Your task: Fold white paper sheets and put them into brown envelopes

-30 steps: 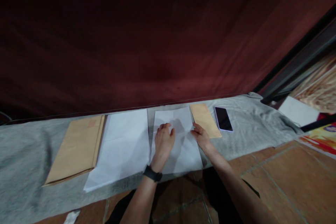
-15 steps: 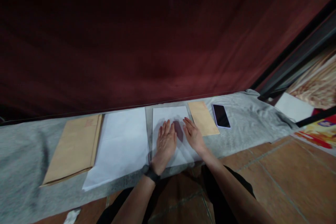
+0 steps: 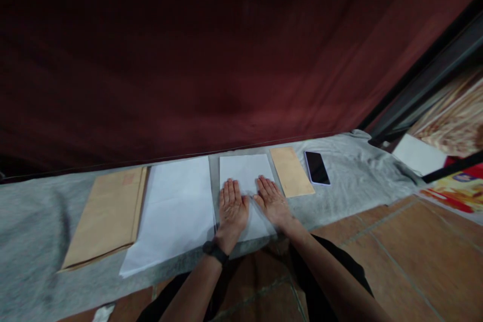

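A white sheet of paper [image 3: 245, 166] lies on the grey cloth in front of me. My left hand [image 3: 233, 210] rests flat on its left part, fingers stretched out and pointing away from me. On the right part my right hand [image 3: 274, 204] is also spread flat, palm down. Neither hand holds anything. Just right of the sheet lies a small brown envelope [image 3: 292, 171]. To the left is a larger pile of white paper [image 3: 175, 206], and beyond it a big brown envelope [image 3: 105, 214].
The grey cloth [image 3: 350, 176] covers a long narrow ledge below a dark red curtain [image 3: 226, 85]. A phone [image 3: 317, 167] lies right of the small envelope. Below are floor tiles [image 3: 426, 236]. A scrap of white paper [image 3: 103, 313] sits at the bottom left.
Both hands have come down flat onto the sheet. The left hand has moved slightly left and nearer to me; the right hand has also shifted slightly nearer.
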Motion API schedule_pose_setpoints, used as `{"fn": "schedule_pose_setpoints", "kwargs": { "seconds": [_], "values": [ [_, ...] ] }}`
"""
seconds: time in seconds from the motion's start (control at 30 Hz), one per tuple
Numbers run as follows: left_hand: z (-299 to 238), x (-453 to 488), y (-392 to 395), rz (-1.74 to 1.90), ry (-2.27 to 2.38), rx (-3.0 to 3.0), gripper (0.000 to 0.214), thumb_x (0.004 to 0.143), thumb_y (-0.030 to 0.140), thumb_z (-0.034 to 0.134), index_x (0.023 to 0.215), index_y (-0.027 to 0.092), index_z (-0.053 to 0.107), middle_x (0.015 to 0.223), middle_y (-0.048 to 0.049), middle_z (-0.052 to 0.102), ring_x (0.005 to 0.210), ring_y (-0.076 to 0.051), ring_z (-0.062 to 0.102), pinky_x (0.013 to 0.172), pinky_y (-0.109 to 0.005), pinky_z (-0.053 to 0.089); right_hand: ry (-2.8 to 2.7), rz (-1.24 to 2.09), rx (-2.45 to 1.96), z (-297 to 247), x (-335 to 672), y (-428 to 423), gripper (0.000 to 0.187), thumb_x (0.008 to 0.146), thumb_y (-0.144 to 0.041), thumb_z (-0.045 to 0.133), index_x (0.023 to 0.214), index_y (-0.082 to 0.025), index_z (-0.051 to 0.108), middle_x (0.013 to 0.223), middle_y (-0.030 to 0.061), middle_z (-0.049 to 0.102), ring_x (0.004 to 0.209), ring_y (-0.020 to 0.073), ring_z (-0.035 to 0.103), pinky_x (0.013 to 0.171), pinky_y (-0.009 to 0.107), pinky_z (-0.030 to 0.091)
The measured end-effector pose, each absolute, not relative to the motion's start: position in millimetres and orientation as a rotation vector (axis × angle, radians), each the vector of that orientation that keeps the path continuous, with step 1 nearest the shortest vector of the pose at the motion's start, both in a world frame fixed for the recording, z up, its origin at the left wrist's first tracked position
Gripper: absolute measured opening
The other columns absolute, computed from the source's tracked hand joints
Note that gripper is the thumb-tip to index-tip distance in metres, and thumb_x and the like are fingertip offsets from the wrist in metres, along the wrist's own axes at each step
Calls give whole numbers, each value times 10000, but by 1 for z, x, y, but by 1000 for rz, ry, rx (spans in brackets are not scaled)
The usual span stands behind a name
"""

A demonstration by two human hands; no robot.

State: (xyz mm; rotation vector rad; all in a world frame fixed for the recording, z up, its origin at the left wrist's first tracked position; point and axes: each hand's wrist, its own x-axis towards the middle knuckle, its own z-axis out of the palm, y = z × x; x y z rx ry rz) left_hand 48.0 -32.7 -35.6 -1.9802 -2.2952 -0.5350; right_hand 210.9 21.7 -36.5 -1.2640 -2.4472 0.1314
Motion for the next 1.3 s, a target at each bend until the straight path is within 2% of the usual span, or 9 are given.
{"fn": "schedule_pose_setpoints", "kwargs": {
  "seconds": [0.2,0.37,0.53,0.6,0.8,1.03,1.2,1.3],
  "values": [
    [-37,40,-44,-674,-2250,-1903,709,977,439,433,1513,-10,315,1579,-273,329,1499,-352,269,1200,-535,291,-2386,114,-1294,-40,225,17,616,1035,-435,377,1553,-102,337,1592,160,355,1485,281,322,1202,499,320],
    [-24,41,-52,-630,-2290,-1883,656,986,356,402,1497,-48,327,1554,-293,362,1497,-349,276,1215,-534,271,-2322,175,-1331,-29,226,10,595,1037,-428,374,1546,-120,362,1584,156,372,1479,304,330,1206,551,299],
    [-13,59,-71,-566,-2039,-2173,609,985,210,322,1570,75,226,1617,-176,311,1530,-274,194,1241,-520,228,-2388,328,-1128,-17,216,-16,576,1060,-406,312,1575,-148,294,1601,123,354,1497,254,298,1216,506,312],
    [-16,67,-77,-490,-2022,-2246,622,967,184,337,1573,92,231,1619,-165,311,1528,-275,201,1242,-516,232,-2432,376,-1035,-15,211,-29,584,1060,-408,311,1578,-140,280,1598,124,361,1493,239,308,1220,480,320],
    [-30,68,-83,-438,-2116,-2217,603,953,215,376,1525,28,334,1601,-199,329,1513,-294,242,1237,-488,256,-2489,300,-1013,-20,215,-36,598,1051,-440,362,1543,-101,355,1564,158,411,1462,259,369,1217,490,323],
    [-27,58,-88,-483,-2237,-2036,615,953,266,383,1506,-3,351,1577,-237,350,1506,-311,259,1206,-518,305,-2450,173,-1131,-24,235,-26,600,1033,-422,426,1557,-142,341,1568,151,398,1459,283,373,1200,509,340],
    [-10,55,-83,-343,-2305,-1959,588,975,302,354,1400,-86,472,1466,-310,475,1408,-356,442,1173,-514,347,-2426,190,-1185,-26,241,-25,578,1043,-432,383,1524,-113,404,1557,163,413,1458,284,376,1195,512,348],
    [6,55,-62,-392,-2258,-1985,570,982,297,332,1425,-33,474,1484,-260,485,1420,-321,435,1201,-498,307,-2376,270,-1216,-21,237,-17,557,1052,-448,349,1519,-152,421,1552,137,432,1455,268,383,1190,512,360]
  ]
}}
